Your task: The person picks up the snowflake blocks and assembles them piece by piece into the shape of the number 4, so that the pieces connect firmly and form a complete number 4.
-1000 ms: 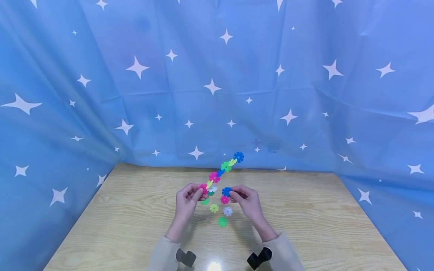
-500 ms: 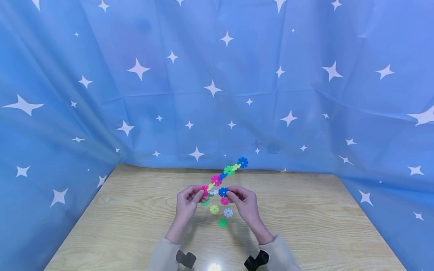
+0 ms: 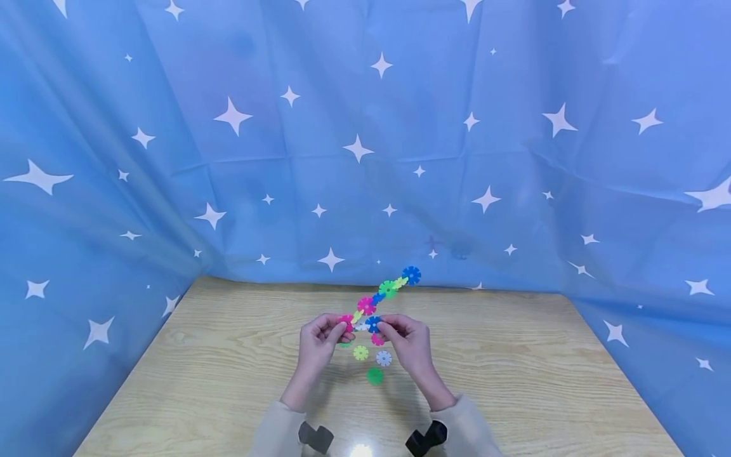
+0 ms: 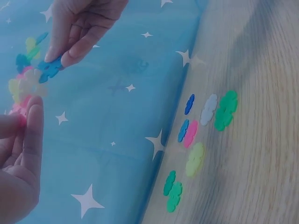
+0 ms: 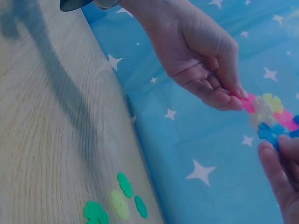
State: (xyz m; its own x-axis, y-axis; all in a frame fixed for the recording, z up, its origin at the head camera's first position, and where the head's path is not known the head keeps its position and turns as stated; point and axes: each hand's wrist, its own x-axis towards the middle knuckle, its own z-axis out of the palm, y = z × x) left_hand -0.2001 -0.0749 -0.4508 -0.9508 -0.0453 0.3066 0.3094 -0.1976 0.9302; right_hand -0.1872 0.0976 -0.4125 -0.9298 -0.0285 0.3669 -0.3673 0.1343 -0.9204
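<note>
My left hand [image 3: 320, 343] pinches the pink notched disc [image 3: 346, 323] at the near end of a chain of linked plastic snowflake discs. The chain slants up and right above the table, through yellow, pink, blue and green discs to a blue end disc [image 3: 411, 275]. A white disc [image 4: 32, 84] sits beside the pink one. My right hand [image 3: 411, 343] pinches a loose-looking blue disc [image 5: 273, 134] by its edge, between thumb and fingers. It meets the white disc's edge; I cannot tell whether their notches are joined.
Loose discs lie on the wooden table [image 3: 514, 368] below the hands: a green one [image 3: 375, 376], a white one [image 3: 384, 358], a yellow one [image 3: 360, 353], a pink one [image 4: 190, 134] and several others. Behind the table hangs a blue star-patterned curtain [image 3: 434, 114].
My right hand has moved left, bringing its blue disc from apart to against the white disc. The chain's far end has dipped slightly and shifted right. My left hand keeps its pinch.
</note>
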